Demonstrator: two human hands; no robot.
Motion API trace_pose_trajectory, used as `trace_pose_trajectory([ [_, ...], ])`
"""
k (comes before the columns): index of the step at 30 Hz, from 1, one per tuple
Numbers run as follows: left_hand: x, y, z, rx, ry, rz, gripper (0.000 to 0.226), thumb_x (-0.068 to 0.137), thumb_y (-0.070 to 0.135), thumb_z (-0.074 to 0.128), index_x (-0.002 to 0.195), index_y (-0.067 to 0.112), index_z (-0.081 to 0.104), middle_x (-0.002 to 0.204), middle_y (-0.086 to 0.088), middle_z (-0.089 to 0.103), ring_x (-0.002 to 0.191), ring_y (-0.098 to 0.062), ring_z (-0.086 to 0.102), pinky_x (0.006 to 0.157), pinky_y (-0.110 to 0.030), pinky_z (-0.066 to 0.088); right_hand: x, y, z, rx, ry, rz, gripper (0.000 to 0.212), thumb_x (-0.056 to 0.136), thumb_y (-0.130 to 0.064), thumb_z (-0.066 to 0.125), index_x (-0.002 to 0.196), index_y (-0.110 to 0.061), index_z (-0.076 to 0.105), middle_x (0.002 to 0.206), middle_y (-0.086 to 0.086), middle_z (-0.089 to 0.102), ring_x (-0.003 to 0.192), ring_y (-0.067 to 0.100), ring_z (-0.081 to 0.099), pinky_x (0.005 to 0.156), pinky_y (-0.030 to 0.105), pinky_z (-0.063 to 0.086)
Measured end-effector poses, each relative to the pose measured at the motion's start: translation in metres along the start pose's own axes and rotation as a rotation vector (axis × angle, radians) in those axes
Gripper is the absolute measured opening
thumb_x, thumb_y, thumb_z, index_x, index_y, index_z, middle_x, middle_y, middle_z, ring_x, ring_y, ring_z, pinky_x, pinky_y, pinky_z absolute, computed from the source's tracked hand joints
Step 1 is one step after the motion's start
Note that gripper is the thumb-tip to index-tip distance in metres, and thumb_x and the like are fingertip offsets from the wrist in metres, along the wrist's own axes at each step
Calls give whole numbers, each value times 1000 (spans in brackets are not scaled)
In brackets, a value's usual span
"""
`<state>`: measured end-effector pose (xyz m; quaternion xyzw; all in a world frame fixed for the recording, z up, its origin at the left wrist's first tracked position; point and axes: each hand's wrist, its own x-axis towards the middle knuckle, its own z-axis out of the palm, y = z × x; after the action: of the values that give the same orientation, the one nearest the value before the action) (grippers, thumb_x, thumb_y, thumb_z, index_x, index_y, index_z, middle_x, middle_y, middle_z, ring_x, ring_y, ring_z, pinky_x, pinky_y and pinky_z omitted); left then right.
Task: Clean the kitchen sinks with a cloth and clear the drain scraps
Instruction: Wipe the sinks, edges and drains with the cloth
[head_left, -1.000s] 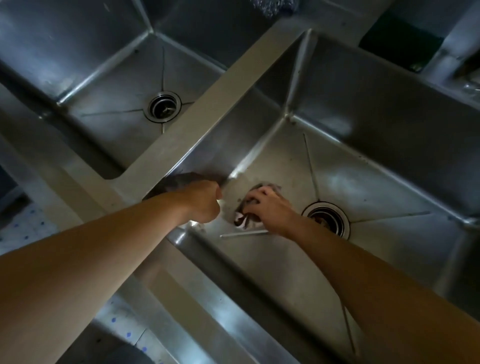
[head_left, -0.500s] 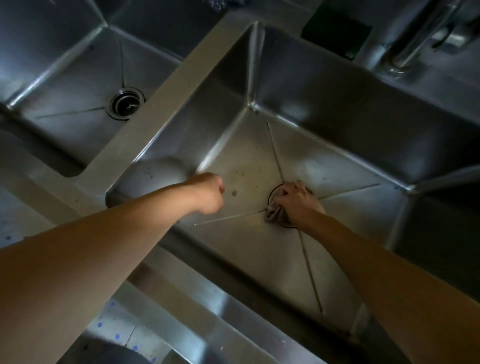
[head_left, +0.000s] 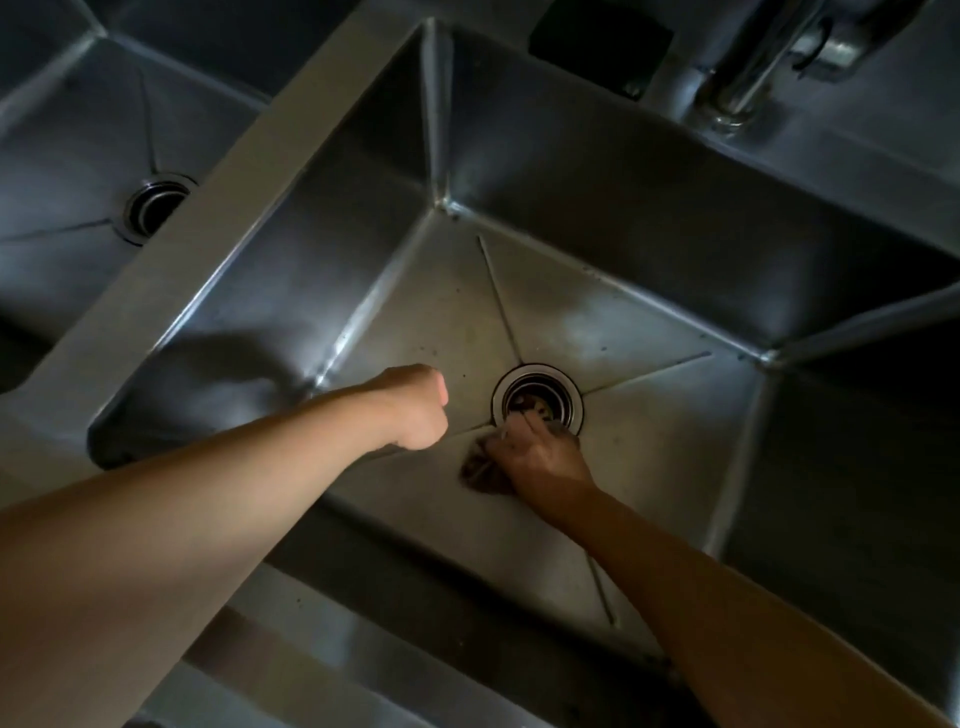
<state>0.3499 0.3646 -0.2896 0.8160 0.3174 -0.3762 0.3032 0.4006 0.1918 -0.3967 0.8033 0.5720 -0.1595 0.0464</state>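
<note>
Two steel basins share a dividing rim; in the right sink (head_left: 597, 218), the right hand (head_left: 540, 457) clamps a dark, crumpled cloth (head_left: 480, 475) against the floor beside the round drain (head_left: 537, 397), where scraps seemingly remain. Left hand (head_left: 415, 408) hovers, fingers curled, holding nothing. Next, probably, lifting those scraps out.

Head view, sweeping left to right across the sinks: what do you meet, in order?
Left sink's drain → divider between the sinks → left hand, fist curled, nothing visibly held → right sink's drain → faucet base at top right. The right hand gripping the cloth overlaps that drain, so it is left unplaced.
</note>
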Motion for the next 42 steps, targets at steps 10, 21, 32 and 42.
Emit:
trace_pose_trajectory([
  [10,-8,12,1,57,9,1,39,91,6,48,128,14,51,126,-8,53,112,-23,53,92,-27,44,6,40,-39,151,-106,493,50,84,-15,64,131,-16,48,130,16,40,122,32,40,86,40,49],
  [21,-26,50,20,155,-90,115,43,91,4,53,134,11,48,130,-9,53,116,-25,53,93,-29,45,-112,46,-20,499,-319,1037,45,85,-10,56,127,-10,42,129,21,42,114,39,49,93,38,45],
  [32,0,53,28,221,-140,141,38,91,8,54,129,11,51,127,-9,55,111,-25,55,87,-29,45,-102,39,20,702,-493,1427,70,89,-25,56,146,-8,20,146,17,32,130,33,40,104,35,37],
  [42,19,51,16,211,-60,127,42,91,6,50,133,13,50,130,-8,53,115,-24,53,87,-25,43,3,54,-18,882,-182,1303,62,83,-14,66,135,-4,34,135,20,42,120,35,49,93,36,44],
])
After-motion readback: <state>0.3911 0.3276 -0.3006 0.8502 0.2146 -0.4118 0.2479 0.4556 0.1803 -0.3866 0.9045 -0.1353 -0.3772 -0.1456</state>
